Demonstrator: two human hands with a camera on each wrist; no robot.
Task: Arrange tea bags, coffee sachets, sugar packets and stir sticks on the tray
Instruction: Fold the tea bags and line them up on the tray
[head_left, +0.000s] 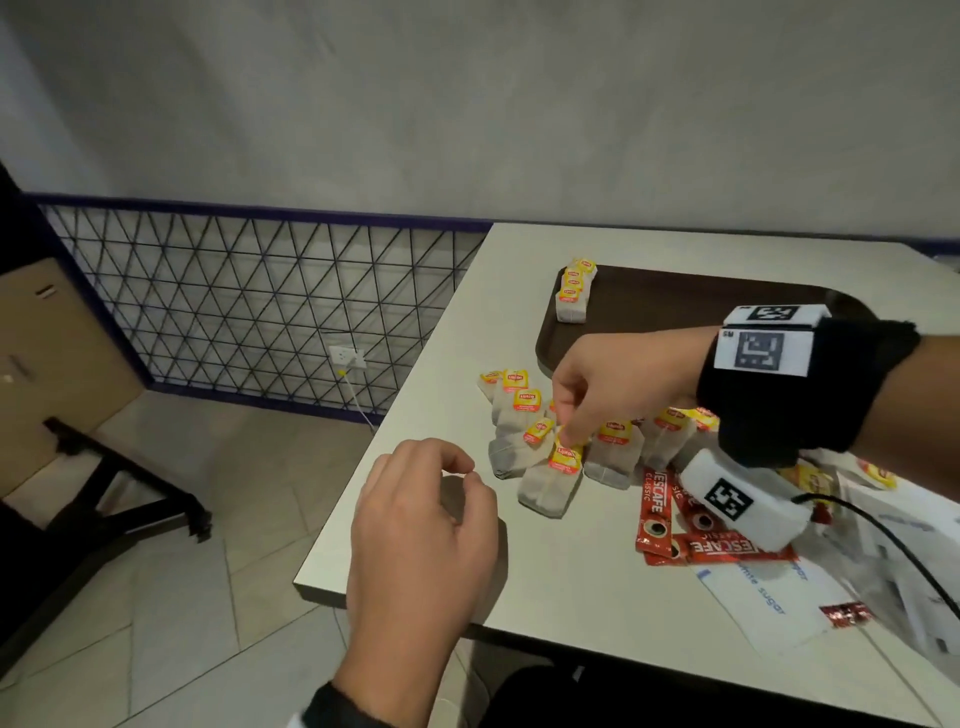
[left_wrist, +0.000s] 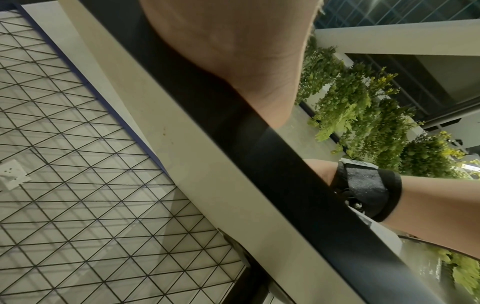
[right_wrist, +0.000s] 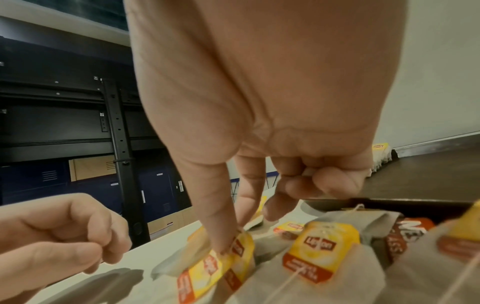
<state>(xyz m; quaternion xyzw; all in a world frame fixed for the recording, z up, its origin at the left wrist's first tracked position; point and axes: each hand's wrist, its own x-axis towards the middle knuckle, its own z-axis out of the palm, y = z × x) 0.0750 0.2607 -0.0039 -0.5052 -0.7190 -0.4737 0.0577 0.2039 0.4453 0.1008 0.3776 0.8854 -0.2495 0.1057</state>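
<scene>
A brown tray (head_left: 675, 312) lies on the white table (head_left: 571, 561), with a short stack of Lipton tea bags (head_left: 573, 296) at its far left corner. Several loose tea bags (head_left: 519, 415) lie in front of the tray. My right hand (head_left: 569, 439) reaches down among them and pinches the yellow tag of one tea bag (head_left: 553, 480) between thumb and forefinger; the right wrist view shows the same pinch (right_wrist: 228, 242) on the tag (right_wrist: 207, 273). My left hand (head_left: 465, 480) hovers at the table's left edge, fingers loosely curled, holding nothing.
Red Nescafe coffee sachets (head_left: 654, 512) and white sugar packets (head_left: 763, 597) lie to the right of the tea bags, partly under my right wrist. A black cable (head_left: 893, 540) runs over them. Left of the table stands a wire-mesh railing (head_left: 234, 291).
</scene>
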